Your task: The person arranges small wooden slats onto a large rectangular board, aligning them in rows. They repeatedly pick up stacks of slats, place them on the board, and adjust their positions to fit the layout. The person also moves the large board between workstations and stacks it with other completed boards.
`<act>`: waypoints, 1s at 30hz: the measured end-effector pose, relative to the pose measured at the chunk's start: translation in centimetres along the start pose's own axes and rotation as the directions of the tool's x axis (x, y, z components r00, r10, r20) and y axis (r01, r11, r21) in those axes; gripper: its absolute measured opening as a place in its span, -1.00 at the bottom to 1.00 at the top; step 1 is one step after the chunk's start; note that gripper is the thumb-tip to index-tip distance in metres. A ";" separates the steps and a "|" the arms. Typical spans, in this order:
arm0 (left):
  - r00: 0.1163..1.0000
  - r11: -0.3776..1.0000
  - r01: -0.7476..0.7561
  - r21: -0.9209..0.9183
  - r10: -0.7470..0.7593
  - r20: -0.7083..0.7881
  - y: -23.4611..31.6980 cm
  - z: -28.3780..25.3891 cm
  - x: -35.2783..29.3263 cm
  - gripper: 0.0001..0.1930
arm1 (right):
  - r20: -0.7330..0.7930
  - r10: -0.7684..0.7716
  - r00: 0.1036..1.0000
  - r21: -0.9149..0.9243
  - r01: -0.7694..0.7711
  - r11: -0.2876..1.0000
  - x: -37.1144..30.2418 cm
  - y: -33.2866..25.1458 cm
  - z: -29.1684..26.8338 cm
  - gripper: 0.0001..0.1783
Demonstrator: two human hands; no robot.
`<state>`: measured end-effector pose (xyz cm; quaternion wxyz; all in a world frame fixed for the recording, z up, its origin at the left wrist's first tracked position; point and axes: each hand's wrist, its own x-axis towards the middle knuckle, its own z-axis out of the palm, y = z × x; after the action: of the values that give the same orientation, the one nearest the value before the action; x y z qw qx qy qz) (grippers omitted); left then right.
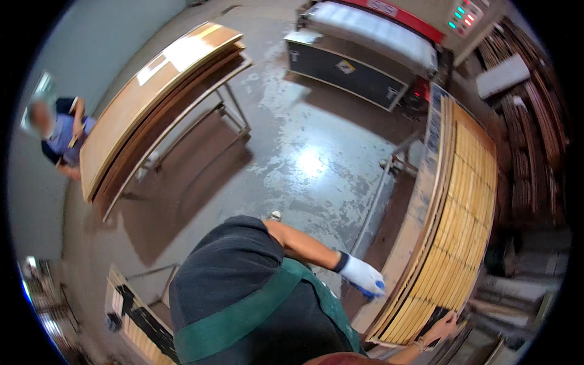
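Note:
Beside me lies a stack of wooden panels, topped by a panel of pale yellow slats (463,204) with dark cross lines. My left hand (363,277), in a white glove with blue fingertips, is at the stack's near left edge. Its fingers point toward the stack and look loosely open, with nothing visible in them. My right hand (440,329) is bare and rests at the lower right end of the slatted panel. Its fingers are closed on a dark flat piece (432,319), partly hidden, whose kind I cannot make out.
A metal stand (376,193) is beside the slatted stack. Across the floor, another stand bears brown boards (146,100); a co-worker (61,134) is behind it. A roller machine (365,33) stands at the far side. Piled wooden strips (529,140) line the right; a striped panel (143,322) is lower left.

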<state>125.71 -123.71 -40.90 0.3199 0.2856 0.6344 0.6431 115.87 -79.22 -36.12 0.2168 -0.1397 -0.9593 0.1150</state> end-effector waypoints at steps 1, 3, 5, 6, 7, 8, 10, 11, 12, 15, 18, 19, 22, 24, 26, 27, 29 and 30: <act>0.991 0.992 0.123 -0.024 -0.124 -0.046 -1.0 -2.5 -3.0 -0.52 | 0.034 0.148 0.988 0.041 -0.150 0.988 -0.8 -4.0 -0.8 -0.49; 0.899 0.945 0.324 -0.054 -0.325 -0.295 0.6 -6.4 -9.9 -0.51 | -0.044 -0.069 0.997 0.054 0.072 0.996 0.2 -4.3 1.6 -0.53; 0.797 0.953 0.283 -0.111 -0.298 -0.526 -3.1 -9.5 -16.9 -0.50 | -0.172 -0.266 0.949 0.285 0.306 0.908 0.9 -14.0 5.3 -0.62; 0.653 0.942 0.256 -0.215 -0.333 -0.680 -4.1 -9.9 -20.3 -0.49 | -0.087 -0.320 0.943 0.390 0.328 0.860 -0.5 -21.5 6.6 -0.64; 0.601 0.928 0.244 -0.281 -0.372 -0.708 -3.4 -10.6 -24.2 -0.49 | -0.001 -0.372 0.928 0.485 0.326 0.811 -2.5 -27.9 7.4 -0.65; 0.552 0.913 0.224 -0.342 -0.408 -0.727 -2.7 -11.2 -27.9 -0.49 | 0.081 -0.428 0.900 0.570 0.310 0.761 -4.5 -33.0 8.3 -0.67; 0.339 0.953 -0.016 -0.303 -0.280 -0.898 -5.3 -10.9 -33.8 -0.52 | 0.109 -0.750 0.652 0.628 0.540 0.560 -7.9 -42.4 13.2 -0.70; 0.236 0.942 -0.022 -0.335 -0.321 -0.917 -6.9 -11.2 -36.1 -0.54 | 0.195 -0.814 0.546 0.754 0.448 0.481 -10.2 -46.6 17.0 -0.70; 0.164 0.941 0.017 -0.339 -0.337 -0.927 -7.6 -10.8 -39.4 -0.56 | 0.280 -0.867 0.413 0.848 0.317 0.425 -12.9 -50.5 20.3 -0.71; -0.221 0.946 -0.091 -0.310 -0.322 -0.920 -8.9 -6.5 -46.5 -0.56 | 0.375 -0.927 0.015 0.917 0.137 0.374 -26.1 -63.5 19.5 -0.73; -0.508 0.933 -0.007 -0.359 -0.312 -0.803 -12.5 -1.2 -51.3 -0.54 | 0.171 -0.897 -0.408 0.977 0.188 0.100 -35.7 -70.3 19.1 -0.76; -0.554 0.929 -0.221 -0.298 -0.370 -0.745 -11.6 1.5 -52.4 -0.53 | 0.125 -0.854 -0.504 0.979 0.204 0.023 -38.4 -71.5 18.6 -0.77; -0.726 0.839 -0.528 -0.127 -0.524 -0.444 -12.6 8.0 -52.0 -0.51 | -0.009 -0.657 -0.754 0.977 0.133 -0.165 -44.6 -75.2 17.9 -0.78; -0.826 0.873 -0.472 -0.121 -0.486 -0.285 -14.1 12.5 -50.6 -0.50 | -0.072 -0.489 -0.869 0.971 0.052 -0.234 -48.4 -76.6 17.6 -0.78; -0.876 0.887 -0.459 0.053 -0.442 -0.194 -10.4 16.5 -48.4 -0.44 | -0.115 -0.376 -0.919 0.956 0.000 -0.293 -52.0 -77.4 18.4 -0.77; -0.888 0.875 -0.460 0.153 -0.452 -0.086 -10.6 17.9 -46.7 -0.47 | -0.160 -0.306 -0.938 0.944 -0.056 -0.324 -54.1 -77.7 18.2 -0.77; -0.884 0.817 -0.429 0.385 -0.468 0.007 -11.3 21.2 -43.5 -0.52 | -0.237 -0.172 -0.956 0.914 -0.160 -0.373 -58.0 -78.5 17.8 -0.78; -0.883 0.781 -0.396 0.483 -0.468 0.033 -12.3 22.7 -42.7 -0.52 | -0.230 -0.137 -0.963 0.931 -0.177 -0.318 -60.4 -78.9 17.8 -0.78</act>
<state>170.88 -142.47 -50.83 0.7085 0.5490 -0.0370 -0.4419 143.09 -174.97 -52.74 0.4520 -0.8660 0.2109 -0.0358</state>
